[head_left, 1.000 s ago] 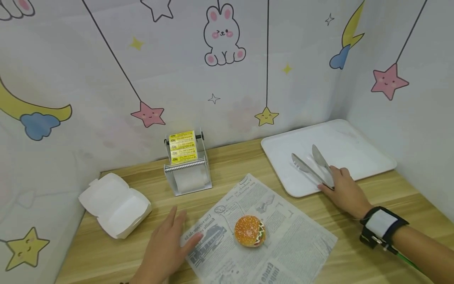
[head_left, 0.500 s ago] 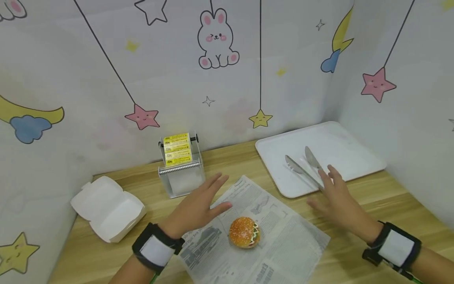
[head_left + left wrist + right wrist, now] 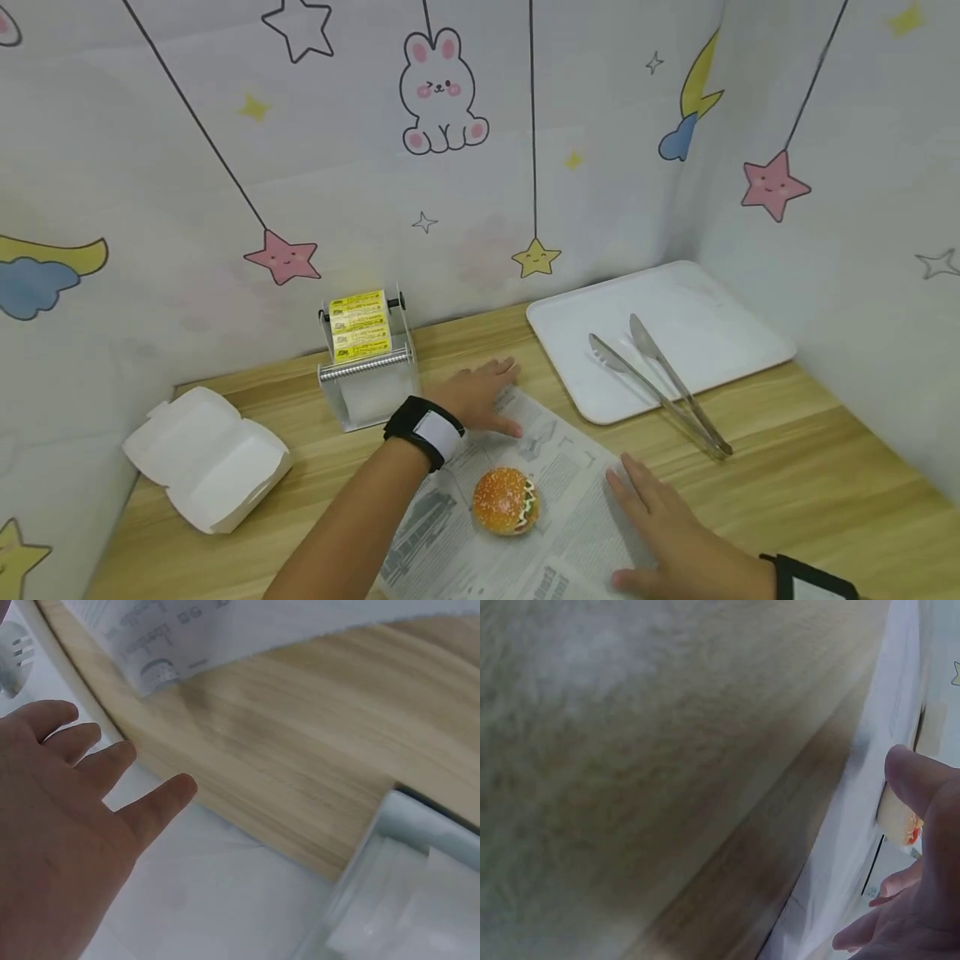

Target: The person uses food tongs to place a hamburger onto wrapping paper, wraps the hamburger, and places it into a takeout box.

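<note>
A sesame-bun hamburger (image 3: 502,502) rests on a sheet of newsprint-patterned wrapping paper (image 3: 577,492) on the wooden table. My left hand (image 3: 472,400) reaches over the paper's far corner with fingers spread. In the left wrist view those fingers (image 3: 109,766) are extended, and the paper (image 3: 247,634) shows beyond them. Near the paper's right edge is my right hand (image 3: 667,533), fingers apart and holding nothing. The right wrist view catches its thumb and fingers (image 3: 922,776) beside the paper. Metal tongs (image 3: 678,396) lie with their tips on the white tray and handle end over the table.
The white tray (image 3: 720,325) stands at the back right against the wall. A metal dispenser (image 3: 367,362) with a roll of yellow labels is behind the paper, close to my left forearm. At left lies an unfolded white takeaway box (image 3: 213,462).
My right hand has let go of the tongs and moved back toward the paper's right edge. My left hand has gone forward and right to the far corner. The head view has shifted right.
</note>
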Tool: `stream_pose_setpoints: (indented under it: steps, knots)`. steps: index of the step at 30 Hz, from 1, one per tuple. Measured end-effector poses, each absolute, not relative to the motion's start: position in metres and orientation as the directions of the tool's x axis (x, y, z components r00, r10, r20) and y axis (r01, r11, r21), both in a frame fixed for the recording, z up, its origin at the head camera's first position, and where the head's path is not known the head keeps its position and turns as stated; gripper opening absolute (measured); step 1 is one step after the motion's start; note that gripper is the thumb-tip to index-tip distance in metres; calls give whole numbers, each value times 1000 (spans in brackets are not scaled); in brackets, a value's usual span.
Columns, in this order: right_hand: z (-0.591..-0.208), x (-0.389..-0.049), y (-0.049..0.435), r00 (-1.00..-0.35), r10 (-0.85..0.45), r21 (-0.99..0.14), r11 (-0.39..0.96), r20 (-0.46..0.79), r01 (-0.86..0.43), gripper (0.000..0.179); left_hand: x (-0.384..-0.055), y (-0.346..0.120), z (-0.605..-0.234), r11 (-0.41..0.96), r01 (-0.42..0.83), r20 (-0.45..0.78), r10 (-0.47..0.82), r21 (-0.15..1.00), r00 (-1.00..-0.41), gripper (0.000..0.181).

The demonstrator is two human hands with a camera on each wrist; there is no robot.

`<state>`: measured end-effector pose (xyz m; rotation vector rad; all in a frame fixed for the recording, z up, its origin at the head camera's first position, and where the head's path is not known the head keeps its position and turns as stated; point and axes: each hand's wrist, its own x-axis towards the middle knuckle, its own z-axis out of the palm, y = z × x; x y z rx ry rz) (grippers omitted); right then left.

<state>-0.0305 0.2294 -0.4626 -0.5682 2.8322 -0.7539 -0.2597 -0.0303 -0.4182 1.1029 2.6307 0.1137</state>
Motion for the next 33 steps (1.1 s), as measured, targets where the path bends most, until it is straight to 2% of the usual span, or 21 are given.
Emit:
stream_pose_setpoints:
  steps: [3,10,13,19,24,27,33]
  knots:
    - [-476,-28,230,-906,-421,-513,786,-38,-344,111,-257,-28,-427,721,679,-277,687,138,-672,108]
    - [-496,-25,233,-873,-481,-371,798,84,-475,106,-256,-32,-447,718,690,-267,685,87,-678,109]
    - [-493,-24,230,-883,-466,-414,794,56,-445,105,-256,-35,-447,718,685,-240,691,119,-682,102]
    - [-479,-27,225,-898,-430,-484,807,-90,-338,108,-257,-39,-432,686,677,-174,725,266,-666,69]
    - [-471,-30,224,-904,-401,-484,827,-148,-287,109,-257,-41,-413,576,659,-97,783,484,-614,45]
    - [-471,-29,224,-903,-401,-495,822,-152,-281,109,-253,-46,-404,526,616,-78,794,586,-603,48]
    - [-473,-28,225,-900,-410,-499,817,-147,-290,110,-235,-60,-391,464,567,-2,775,680,-632,65]
